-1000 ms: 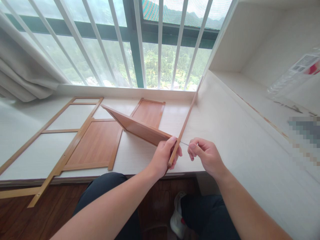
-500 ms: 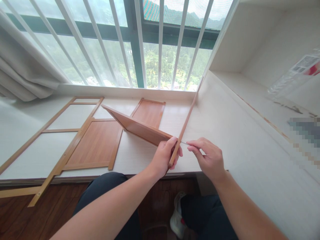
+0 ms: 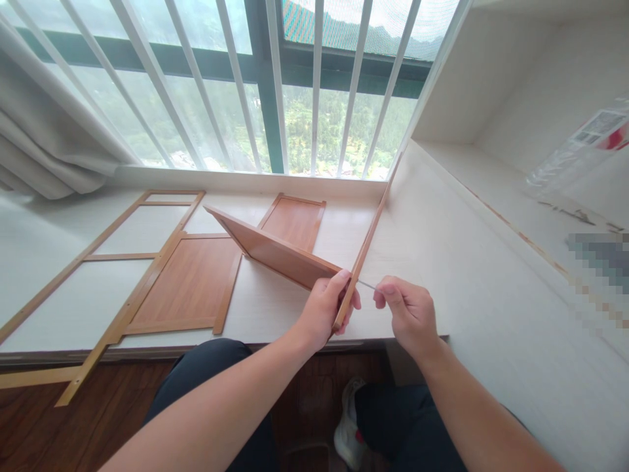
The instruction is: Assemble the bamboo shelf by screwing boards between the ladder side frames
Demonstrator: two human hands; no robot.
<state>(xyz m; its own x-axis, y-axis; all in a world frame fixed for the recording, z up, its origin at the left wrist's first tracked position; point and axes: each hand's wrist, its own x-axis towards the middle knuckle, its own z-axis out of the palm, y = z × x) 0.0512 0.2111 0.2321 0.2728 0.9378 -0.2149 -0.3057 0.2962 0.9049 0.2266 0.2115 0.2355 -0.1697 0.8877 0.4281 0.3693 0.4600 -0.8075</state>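
Note:
My left hand (image 3: 328, 303) is closed round the near corner where a wooden panel (image 3: 275, 246) meets a long wooden rail (image 3: 368, 239). The panel stands on edge, slanting away to the left, while the rail runs back toward the window. Between the fingers of my right hand (image 3: 410, 314) is a thin metal rod, seemingly a hex key (image 3: 367, 285), its far end against the rail's outer side beside my left fingers. Most of its grip end is hidden by my fingers.
Another panel (image 3: 297, 219) lies flat behind the upright one. To the left, a framed panel (image 3: 184, 285) and an open wooden frame (image 3: 88, 259) lie on the white ledge (image 3: 275, 308), one rail jutting past its edge. A white wall (image 3: 491, 282) bounds the right.
My right hand has turned and shifted slightly, showing more of the metal rod. The rail has tilted a little, with my left hand still on the joint.

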